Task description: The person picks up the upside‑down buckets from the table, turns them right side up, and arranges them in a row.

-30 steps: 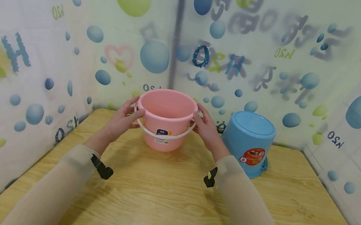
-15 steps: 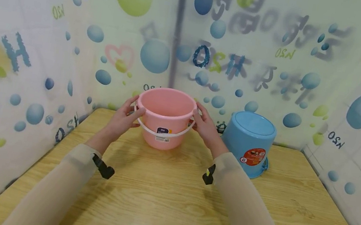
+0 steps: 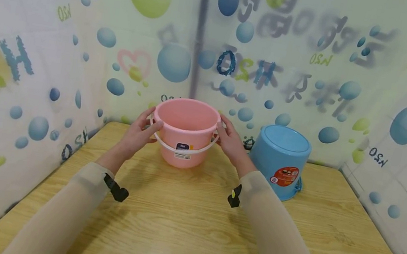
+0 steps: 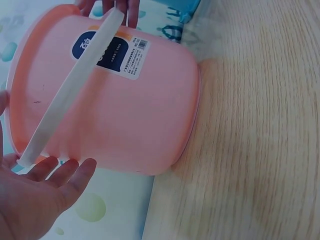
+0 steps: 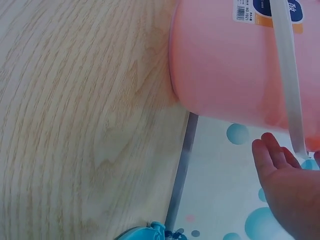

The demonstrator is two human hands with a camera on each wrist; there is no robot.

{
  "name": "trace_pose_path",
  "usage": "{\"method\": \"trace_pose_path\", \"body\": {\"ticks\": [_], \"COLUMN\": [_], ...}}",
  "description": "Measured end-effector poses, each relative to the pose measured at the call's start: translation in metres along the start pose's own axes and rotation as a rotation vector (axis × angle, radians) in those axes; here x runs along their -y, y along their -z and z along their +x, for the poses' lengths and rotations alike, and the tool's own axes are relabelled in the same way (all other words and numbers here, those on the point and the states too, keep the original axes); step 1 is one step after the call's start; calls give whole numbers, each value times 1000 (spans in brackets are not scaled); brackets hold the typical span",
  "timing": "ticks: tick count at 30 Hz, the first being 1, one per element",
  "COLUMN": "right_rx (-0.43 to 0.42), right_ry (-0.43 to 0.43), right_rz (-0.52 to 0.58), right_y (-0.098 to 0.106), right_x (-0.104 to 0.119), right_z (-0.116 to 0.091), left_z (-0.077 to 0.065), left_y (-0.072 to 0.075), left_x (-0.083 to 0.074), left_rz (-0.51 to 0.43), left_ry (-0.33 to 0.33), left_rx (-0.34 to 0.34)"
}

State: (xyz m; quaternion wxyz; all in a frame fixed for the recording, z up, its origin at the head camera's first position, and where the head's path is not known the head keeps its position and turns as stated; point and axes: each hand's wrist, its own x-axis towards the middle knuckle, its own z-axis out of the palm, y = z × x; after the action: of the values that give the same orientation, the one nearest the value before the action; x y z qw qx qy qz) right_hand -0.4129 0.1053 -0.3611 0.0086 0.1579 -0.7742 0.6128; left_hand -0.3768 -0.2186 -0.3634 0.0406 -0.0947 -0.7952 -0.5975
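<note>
A pink bucket (image 3: 175, 136) stands upright near the back of the wooden table (image 3: 173, 212), its mouth facing up. Its white handle (image 3: 199, 150) hangs down across the front, over a dark label (image 3: 184, 147). My left hand (image 3: 137, 135) holds the bucket's left side, thumb at the rim and fingers against the wall below. On the opposite side, my right hand (image 3: 230, 144) holds the rim in the same way. Fingers (image 4: 80, 175) spread along the bucket's side show in the left wrist view. The right wrist view shows the right hand's fingers (image 5: 270, 152) close by the handle's end.
To the right, a blue bucket (image 3: 279, 157) stands upside down with a red label, its handle low at its right side. A printed curtain (image 3: 181, 20) rises behind the table and on both sides. Black wrist straps (image 3: 116, 189) sit on the sleeves.
The pink bucket has shifted slightly back and to the left, with both hands staying on it. The blue bucket has not moved.
</note>
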Motion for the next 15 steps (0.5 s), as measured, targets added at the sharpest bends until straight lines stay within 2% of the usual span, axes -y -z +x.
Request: {"method": "trace_pose_path", "body": {"ticks": [3, 7, 11, 15], "right_rx": [-42, -123, -171, -145], "right_ry": [2, 51, 96, 111], "right_rz": [-67, -140, -154, -138], "right_y": [1, 2, 5, 10], "right_x": [0, 6, 22, 34], "right_z": [-2, -7, -20, -39], "left_z": [-2, -5, -8, -18], "left_y": [-1, -1, 1, 2], "left_x": [-2, -3, -5, -13], "left_rz": [6, -10, 32, 55], "left_ry": [12, 15, -40, -89], "left_rx": [-1, -33, -132, -233]}}
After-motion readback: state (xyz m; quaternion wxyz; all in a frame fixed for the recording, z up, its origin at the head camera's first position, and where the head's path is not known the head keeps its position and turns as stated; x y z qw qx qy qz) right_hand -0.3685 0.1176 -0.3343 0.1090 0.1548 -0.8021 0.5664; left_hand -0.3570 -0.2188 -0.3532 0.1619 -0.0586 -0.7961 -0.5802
